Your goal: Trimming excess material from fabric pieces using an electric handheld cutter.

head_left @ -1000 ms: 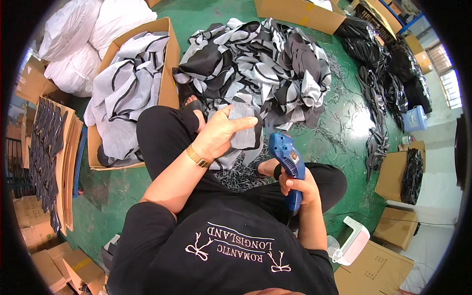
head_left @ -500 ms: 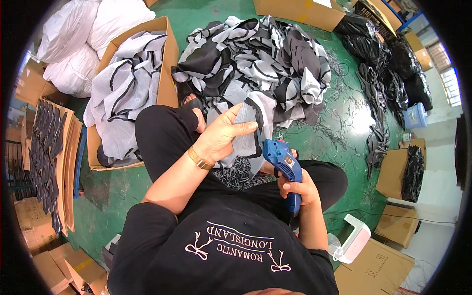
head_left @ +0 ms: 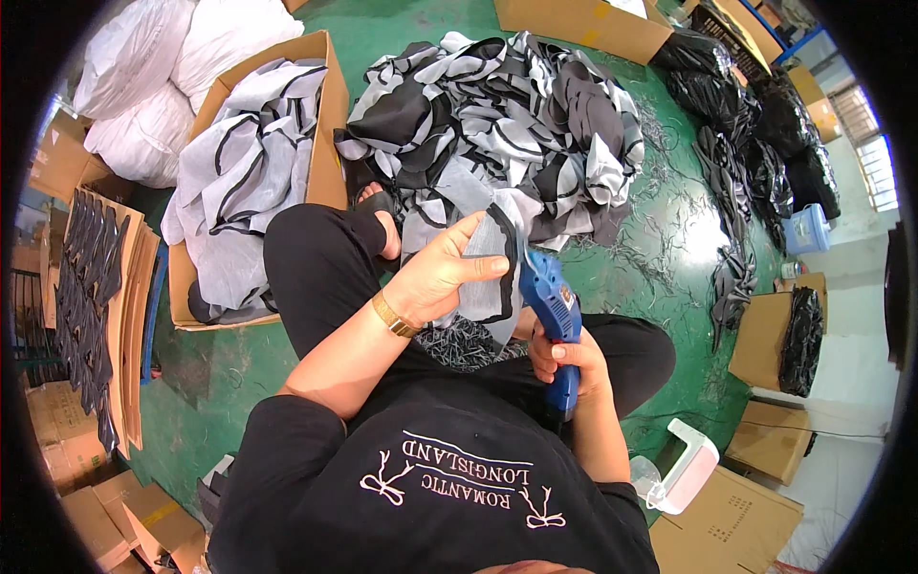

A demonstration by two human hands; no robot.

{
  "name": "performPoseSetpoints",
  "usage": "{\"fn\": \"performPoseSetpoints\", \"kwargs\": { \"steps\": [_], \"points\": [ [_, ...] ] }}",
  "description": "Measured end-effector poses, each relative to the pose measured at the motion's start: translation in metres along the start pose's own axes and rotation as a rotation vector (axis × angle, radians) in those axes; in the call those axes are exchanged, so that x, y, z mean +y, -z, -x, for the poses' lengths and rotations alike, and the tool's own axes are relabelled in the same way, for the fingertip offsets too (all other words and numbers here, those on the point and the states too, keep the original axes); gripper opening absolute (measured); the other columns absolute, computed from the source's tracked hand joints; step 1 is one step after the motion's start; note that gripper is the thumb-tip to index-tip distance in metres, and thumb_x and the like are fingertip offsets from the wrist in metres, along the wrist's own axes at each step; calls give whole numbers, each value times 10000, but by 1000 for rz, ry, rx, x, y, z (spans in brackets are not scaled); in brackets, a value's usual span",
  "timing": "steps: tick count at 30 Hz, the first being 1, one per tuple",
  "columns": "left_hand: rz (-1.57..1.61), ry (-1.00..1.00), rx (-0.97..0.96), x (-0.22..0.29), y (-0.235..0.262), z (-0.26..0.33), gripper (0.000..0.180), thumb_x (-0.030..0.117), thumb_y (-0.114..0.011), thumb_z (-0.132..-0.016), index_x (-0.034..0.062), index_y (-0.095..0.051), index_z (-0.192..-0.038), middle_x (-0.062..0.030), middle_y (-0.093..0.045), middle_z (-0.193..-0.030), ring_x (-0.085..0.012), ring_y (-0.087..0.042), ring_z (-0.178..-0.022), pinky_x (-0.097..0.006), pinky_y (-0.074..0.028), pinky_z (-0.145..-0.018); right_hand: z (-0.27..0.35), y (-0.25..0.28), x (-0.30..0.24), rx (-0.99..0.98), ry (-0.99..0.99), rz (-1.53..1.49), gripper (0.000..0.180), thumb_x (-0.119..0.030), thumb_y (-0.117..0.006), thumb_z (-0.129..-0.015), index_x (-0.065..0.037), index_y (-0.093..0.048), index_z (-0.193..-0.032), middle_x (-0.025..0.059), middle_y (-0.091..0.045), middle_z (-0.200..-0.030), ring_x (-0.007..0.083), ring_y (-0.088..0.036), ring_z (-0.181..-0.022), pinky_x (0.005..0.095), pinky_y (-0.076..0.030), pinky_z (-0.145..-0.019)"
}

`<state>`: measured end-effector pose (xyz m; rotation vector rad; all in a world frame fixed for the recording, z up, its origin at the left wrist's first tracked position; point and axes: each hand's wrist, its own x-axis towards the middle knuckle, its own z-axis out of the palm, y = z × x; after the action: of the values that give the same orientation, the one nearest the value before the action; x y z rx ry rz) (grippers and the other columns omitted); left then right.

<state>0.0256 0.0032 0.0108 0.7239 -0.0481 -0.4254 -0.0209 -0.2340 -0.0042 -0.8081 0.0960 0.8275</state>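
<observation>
A: State the grip of each hand.

B: The left hand (head_left: pixel 442 273) is closed on a grey fabric piece (head_left: pixel 488 273), thumb across its front face and fingers behind. The right hand (head_left: pixel 566 362) is wrapped tight around the handle of a blue handheld tool (head_left: pixel 553 311); the tool's head points up and touches the right edge of the fabric piece.

A: Describe the fabric piece.

B: Flat, light grey, with a black binding along its visible edges. It is held roughly upright above the person's lap, in front of the crossed legs. A gold-coloured watch (head_left: pixel 395 315) sits on the left wrist just below it.

A: What surrounds the hands?

B: Directly beyond the fabric piece, a loose heap of grey and black pieces (head_left: pixel 507 124) lies on the green floor (head_left: pixel 382 38). To the left, a cardboard box (head_left: pixel 325 143) holds more grey pieces with black trim. Dark trimmings (head_left: pixel 736 172) lie to the right, well apart, near further cartons. A white plastic object (head_left: pixel 684 464) rests on the floor beside the right elbow.
</observation>
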Motion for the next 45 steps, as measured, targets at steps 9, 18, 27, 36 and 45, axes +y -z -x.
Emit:
{"fn": "performPoseSetpoints", "kwargs": {
  "steps": [9, 18, 27, 36, 45],
  "points": [
    [-65, -82, 180, 0, 3, -3, 311, 96, -605, -903, 33, -543, -1201, -4, -627, -1076, -79, -590, -942, -250, -464, -850, 6, 1, -24, 334, 322, 489, 496, -221, -740, -714, 49, -511, -1061, 74, -559, -689, 157, -538, -571, 268, -435, -533],
    [-198, -110, 284, -11, 19, -6, 211, 85, -595, -907, 11, -567, -1102, -33, -649, -1012, -82, -605, -879, -242, -480, -787, 25, -19, -16, 465, 247, 822, 366, -63, -703, -712, 5, -560, -1042, 18, -570, -801, 83, -538, -682, 236, -445, -627],
    [-224, -193, 246, -10, 13, 0, 257, 26, -602, -888, 8, -534, -1135, -49, -643, -1052, -96, -599, -937, -249, -472, -845, 21, -21, -13, 451, 194, 814, 429, -41, -682, -694, 31, -545, -1094, 42, -586, -770, 103, -549, -594, 247, -457, -536],
    [-454, -213, 215, -7, 16, 3, 245, 12, -606, -874, 7, -541, -1110, -12, -620, -1029, -63, -557, -935, -225, -445, -836, 22, -20, -17, 422, 156, 664, 388, -25, -665, -690, 29, -556, -1058, 38, -569, -740, 113, -543, -569, 250, -458, -531],
    [-669, -51, 25, 25, 8, 9, 255, -3, -596, -826, 2, -564, -1079, 53, -563, -932, -6, -466, -815, -163, -380, -701, 25, -10, -36, 298, 79, 681, 412, -26, -698, -704, 17, -566, -1092, 30, -598, -819, 104, -545, -627, 248, -456, -574]
  ]
}}
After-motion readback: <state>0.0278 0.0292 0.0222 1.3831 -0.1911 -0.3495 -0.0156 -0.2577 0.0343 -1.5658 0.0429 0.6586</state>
